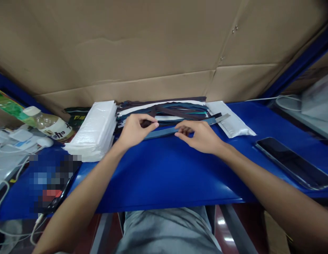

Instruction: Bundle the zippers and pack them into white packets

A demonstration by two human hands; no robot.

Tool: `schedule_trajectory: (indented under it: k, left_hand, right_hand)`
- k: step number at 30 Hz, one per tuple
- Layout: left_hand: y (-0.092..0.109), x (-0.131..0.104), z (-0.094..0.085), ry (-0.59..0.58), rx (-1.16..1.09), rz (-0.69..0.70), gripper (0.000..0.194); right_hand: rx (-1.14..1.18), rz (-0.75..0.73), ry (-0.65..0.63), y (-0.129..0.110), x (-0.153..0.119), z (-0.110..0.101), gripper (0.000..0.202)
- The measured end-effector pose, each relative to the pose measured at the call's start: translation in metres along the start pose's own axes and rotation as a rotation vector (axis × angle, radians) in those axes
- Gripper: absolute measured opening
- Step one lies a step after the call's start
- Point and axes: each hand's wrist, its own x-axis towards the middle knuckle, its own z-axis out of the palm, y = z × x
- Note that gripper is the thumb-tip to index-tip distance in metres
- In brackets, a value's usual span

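Note:
My left hand hovers over the far part of the blue table, its fingers curved and its thumb tip close to the index tip. Nothing shows between them. To its right, my right hand has bent fingers with the thumb a little apart, also with nothing visible in it. A grey-blue fabric strip lies below and behind both hands, its right end passing beyond my right hand. Behind it is a pile of long strips in dark brown, white and teal. My fingers partly hide the pile's front.
White padded packets are stacked on the left, beside a drink bottle. One white packet lies right of the strips. A phone rests on the blue table at right. Cables and chargers occupy the left; a cardboard wall stands behind.

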Motion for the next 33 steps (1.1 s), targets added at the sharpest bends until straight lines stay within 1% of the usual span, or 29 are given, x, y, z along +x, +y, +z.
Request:
schedule_trajectory:
  k: [2, 4, 7, 10, 12, 14, 17, 19, 21, 24, 26, 30, 31, 32, 33]
  left_hand:
    - [-0.001, -0.010, 0.017, -0.093, -0.202, -0.036, 0.025]
    - [-0.004, -0.016, 0.027, -0.170, -0.341, -0.059, 0.028]
    - [-0.004, -0.021, 0.034, -0.200, -0.415, -0.064, 0.031]
    - [0.001, -0.025, 0.039, -0.211, -0.508, -0.077, 0.038]
    - [0.007, -0.028, 0.044, -0.203, -0.561, -0.096, 0.042]
    - [0.012, -0.031, 0.049, -0.164, -0.588, -0.128, 0.046]
    - [0.016, -0.033, 0.056, -0.085, -0.618, -0.204, 0.054]
    - [0.016, -0.034, 0.059, -0.043, -0.643, -0.256, 0.058]
    - [0.015, -0.035, 0.063, -0.031, -0.666, -0.298, 0.060]
    - [0.013, -0.038, 0.067, -0.038, -0.690, -0.332, 0.068]
    - [0.012, -0.039, 0.070, -0.034, -0.694, -0.328, 0.077]
    - [0.009, -0.037, 0.072, -0.006, -0.719, -0.290, 0.092]
    - [0.008, -0.036, 0.071, 0.002, -0.707, -0.272, 0.092]
    - [0.007, -0.035, 0.070, 0.003, -0.677, -0.246, 0.088]
    - [0.006, -0.035, 0.069, 0.000, -0.633, -0.213, 0.080]
  right_hand:
    - [0.081, -0.096, 0.043, -0.007, -0.001, 0.006, 0.019]
    - [0.128, -0.194, 0.068, -0.013, -0.001, 0.012, 0.019]
    - [0.150, -0.325, 0.064, -0.018, -0.002, 0.018, 0.019]
    - [0.131, -0.408, 0.079, -0.018, -0.003, 0.025, 0.019]
    - [0.083, -0.427, 0.102, -0.018, -0.005, 0.029, 0.020]
    - [-0.009, -0.429, 0.121, -0.018, -0.006, 0.032, 0.017]
    - [-0.197, -0.448, 0.142, -0.020, -0.008, 0.033, 0.010]
    - [-0.331, -0.474, 0.164, -0.023, -0.009, 0.032, 0.008]
    - [-0.462, -0.507, 0.194, -0.028, -0.009, 0.031, 0.010]
    - [-0.611, -0.556, 0.232, -0.036, -0.011, 0.029, 0.019]
    - [-0.672, -0.568, 0.243, -0.040, -0.012, 0.029, 0.021]
    - [-0.743, -0.538, 0.247, -0.041, -0.013, 0.030, 0.022]
    - [-0.742, -0.522, 0.233, -0.041, -0.013, 0.030, 0.024]
    - [-0.726, -0.499, 0.210, -0.040, -0.013, 0.031, 0.025]
    - [-0.695, -0.465, 0.182, -0.039, -0.013, 0.031, 0.026]
